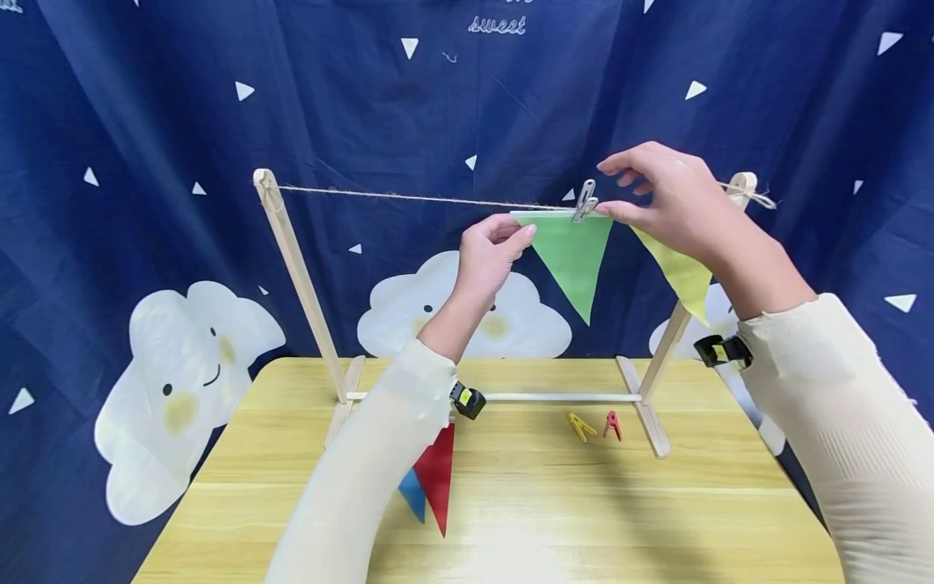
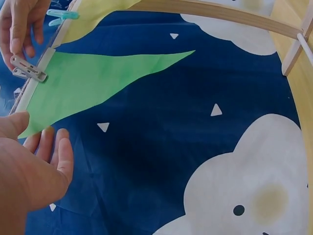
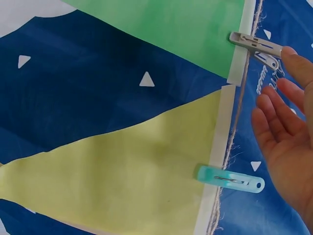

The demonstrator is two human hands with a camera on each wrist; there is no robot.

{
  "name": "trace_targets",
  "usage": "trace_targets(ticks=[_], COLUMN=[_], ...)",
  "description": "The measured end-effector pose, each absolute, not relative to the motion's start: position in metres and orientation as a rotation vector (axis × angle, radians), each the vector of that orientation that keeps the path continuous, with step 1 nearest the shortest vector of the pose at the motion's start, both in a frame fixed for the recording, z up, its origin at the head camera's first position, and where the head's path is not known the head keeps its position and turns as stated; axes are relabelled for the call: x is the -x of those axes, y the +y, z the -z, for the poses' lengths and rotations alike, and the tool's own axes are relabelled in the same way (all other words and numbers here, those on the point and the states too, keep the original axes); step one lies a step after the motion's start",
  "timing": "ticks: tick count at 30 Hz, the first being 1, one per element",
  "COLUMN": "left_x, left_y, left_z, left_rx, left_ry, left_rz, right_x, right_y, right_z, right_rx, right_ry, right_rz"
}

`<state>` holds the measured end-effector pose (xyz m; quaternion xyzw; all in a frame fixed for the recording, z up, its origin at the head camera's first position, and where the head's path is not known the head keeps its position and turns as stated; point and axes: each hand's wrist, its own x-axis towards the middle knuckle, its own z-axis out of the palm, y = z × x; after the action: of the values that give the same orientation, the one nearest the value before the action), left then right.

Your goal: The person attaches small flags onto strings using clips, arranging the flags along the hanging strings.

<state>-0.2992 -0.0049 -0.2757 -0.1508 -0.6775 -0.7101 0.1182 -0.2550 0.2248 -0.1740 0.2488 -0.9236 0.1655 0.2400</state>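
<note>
A green pennant (image 1: 572,255) hangs at the twine (image 1: 409,195), with a grey clothespin (image 1: 585,203) clamped over its white top band. My left hand (image 1: 487,258) pinches the pennant's left corner between thumb and fingers. Beside the clothespin is my right hand (image 1: 674,195), fingers spread apart, the thumb tip right at the pin's end in the right wrist view. To the right, a yellow pennant (image 1: 679,272) hangs from the same twine, held by a teal clothespin (image 3: 230,179); my right hand partly covers this pennant in the head view.
The twine runs between two wooden posts (image 1: 302,284) joined low by a white rod (image 1: 562,397). On the wooden table (image 1: 554,503) lie a yellow clothespin (image 1: 581,427), a red clothespin (image 1: 612,425), a red pennant (image 1: 436,474) and a blue pennant (image 1: 413,493), the pennants partly behind my left sleeve.
</note>
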Motion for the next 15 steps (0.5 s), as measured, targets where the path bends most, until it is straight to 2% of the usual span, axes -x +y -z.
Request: trace_targets(ticks=[15], left_x=[0.289], left_y=[-0.027], left_z=[0.292], left_rx=[0.470], left_ry=[-2.032], left_rz=[2.009], right_x=[0.232], right_y=[0.233], right_z=[0.215], right_rx=[-0.707], right_ry=[-2.314], right_rz=[-0.573])
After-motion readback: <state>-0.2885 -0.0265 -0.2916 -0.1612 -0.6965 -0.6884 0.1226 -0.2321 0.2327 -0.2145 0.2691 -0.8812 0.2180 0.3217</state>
